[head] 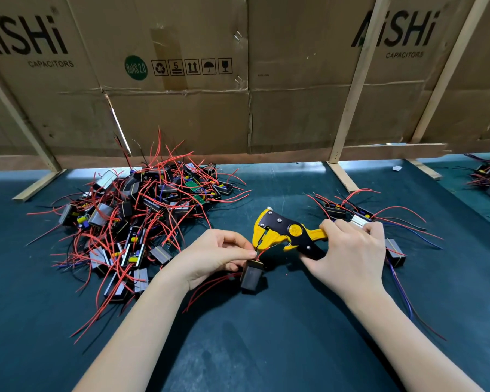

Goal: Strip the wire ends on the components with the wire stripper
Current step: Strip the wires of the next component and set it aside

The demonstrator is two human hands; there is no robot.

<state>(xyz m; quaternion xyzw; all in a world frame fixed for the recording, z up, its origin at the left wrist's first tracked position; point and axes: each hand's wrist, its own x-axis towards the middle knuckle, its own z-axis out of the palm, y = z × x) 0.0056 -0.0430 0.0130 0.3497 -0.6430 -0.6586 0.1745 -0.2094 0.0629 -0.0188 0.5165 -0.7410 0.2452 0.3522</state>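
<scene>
While my left hand pinches a red wire of the component at the centre of the frame, my right hand grips the handles of the yellow and black wire stripper just right of it, its nose at the wire's end. A heap of wired components lies at left on the dark green table, a smaller group at right.

Dark green table mat, flattened AiSHi cardboard boxes as backdrop, slanted wooden battens bracing them
</scene>
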